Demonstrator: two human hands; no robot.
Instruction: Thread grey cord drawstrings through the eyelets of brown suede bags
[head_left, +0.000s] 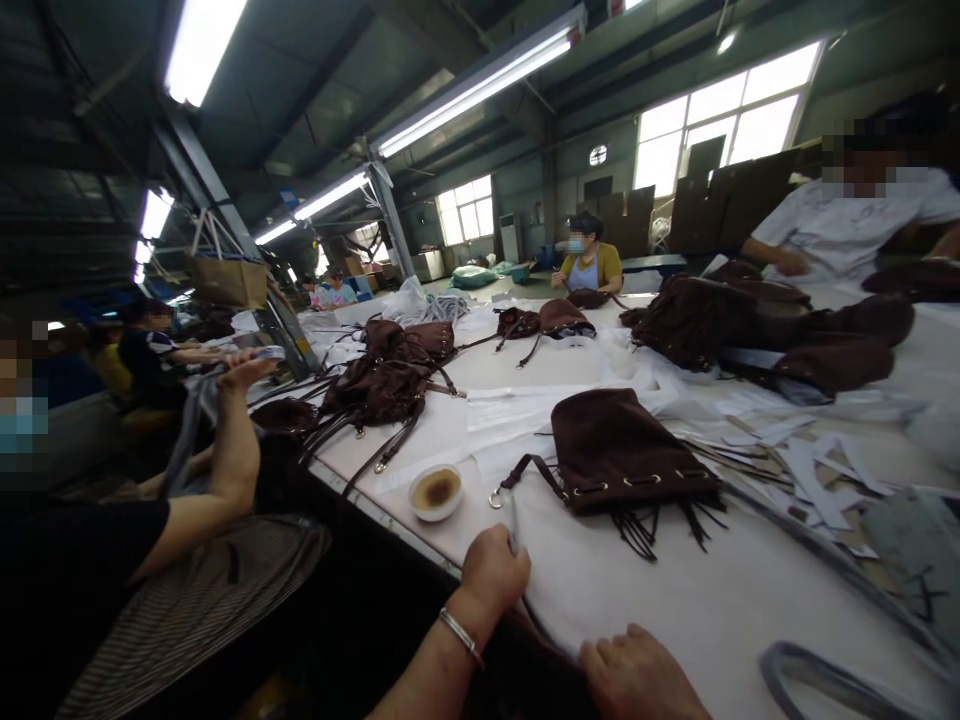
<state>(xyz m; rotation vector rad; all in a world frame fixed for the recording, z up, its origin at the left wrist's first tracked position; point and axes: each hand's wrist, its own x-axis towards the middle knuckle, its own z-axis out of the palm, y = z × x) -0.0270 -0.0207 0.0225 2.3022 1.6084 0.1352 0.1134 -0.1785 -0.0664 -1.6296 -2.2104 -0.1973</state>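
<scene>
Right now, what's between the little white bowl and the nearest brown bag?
In the head view, a strap of the bag lies there, metal ring toward the bowl.

A slim, grey, pen-like tool (514,525) stands nearly upright, gripped in the left hand (495,570), one end showing above the fist. Below it, a narrow dark strip (546,634) slants along the edge of the white table (720,610), running from beneath the left hand toward the right hand (637,672), its ends hidden.
</scene>
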